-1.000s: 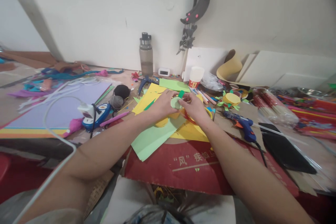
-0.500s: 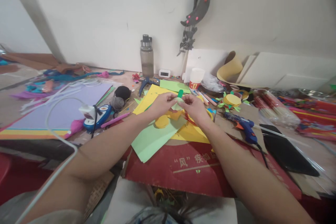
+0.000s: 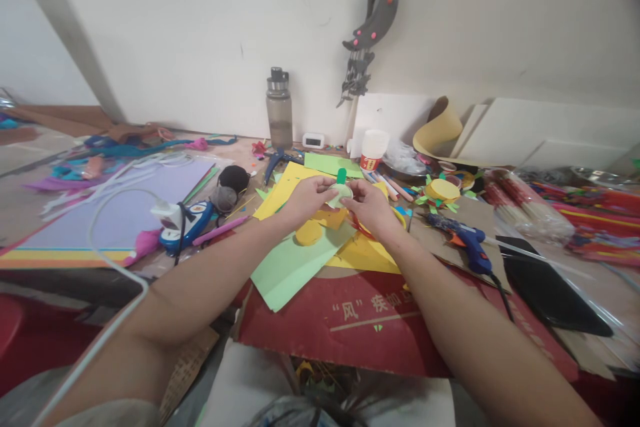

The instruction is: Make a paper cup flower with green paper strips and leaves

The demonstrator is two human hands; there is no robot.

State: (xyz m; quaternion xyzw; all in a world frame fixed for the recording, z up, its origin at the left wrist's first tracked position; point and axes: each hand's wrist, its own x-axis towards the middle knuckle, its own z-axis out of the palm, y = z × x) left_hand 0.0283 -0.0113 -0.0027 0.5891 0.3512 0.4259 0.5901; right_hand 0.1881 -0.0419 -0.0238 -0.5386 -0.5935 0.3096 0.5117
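Between my two hands is a small pale green paper disc (image 3: 341,196) with a darker green tab (image 3: 341,175) standing up from its top. My left hand (image 3: 314,199) pinches the disc's left edge. On the opposite edge, my right hand (image 3: 369,203) grips it with thumb and fingers. Below the hands lie a yellow paper circle (image 3: 309,233) and a light green sheet (image 3: 295,273). Yellow paper (image 3: 283,190) spreads beneath and behind them. A pair of scissors with yellow-and-red handles (image 3: 400,217) lies partly hidden behind my right hand.
A blue glue gun (image 3: 470,243) rests on cardboard at right, near a black phone-like slab (image 3: 550,293). A bottle (image 3: 279,110) and paper cup (image 3: 374,150) stand at the back. To the left are a power strip (image 3: 187,227) and lilac sheets (image 3: 115,207). A red box (image 3: 340,340) lies in front.
The pale green disc has turned slightly in my fingers and shows more of its face. Both hands stay in nearly the same place.
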